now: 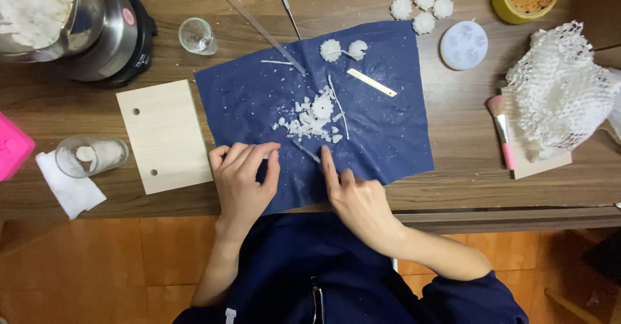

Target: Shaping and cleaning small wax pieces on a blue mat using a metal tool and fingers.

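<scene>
Both hands are working at the near edge of a blue cloth point(362, 130) spread on the bench point(466, 181). Left hand point(242, 178) is lying with fingers curled down onto the cloth, its grip loosely clenched; whether anything is pinched under the fingertips is not showing. Right hand point(359, 201) is stretching its forefinger forward, its grip seemingly pressing a thin grey tool point(306, 150) against the cloth, though how firmly it is holding it is hard to tell.

Just beyond the fingertips, a heap of white wax crumbs point(310, 122) is sitting mid-cloth, with one small wax flower point(321, 107) among them and a thin white wick point(337, 107) lying beside. Two more flowers point(343, 49) are resting further up the cloth, joined by a wick, near a pale flat stick point(371, 82).

Judging by this, trimming looks to be partly done: six finished flowers point(414, 0) are standing well apart off the cloth at the far side, near a round pale mould point(464, 45), while the three on the cloth and the loose crumbs seem to be waiting.

Elsewhere, a wooden board point(165, 136) is lying just left of the cloth, a glass cup point(90, 156) on a white tissue beyond it, a steel pot point(84, 20) of white flakes far left, and a pink brush point(501, 130) right.
</scene>
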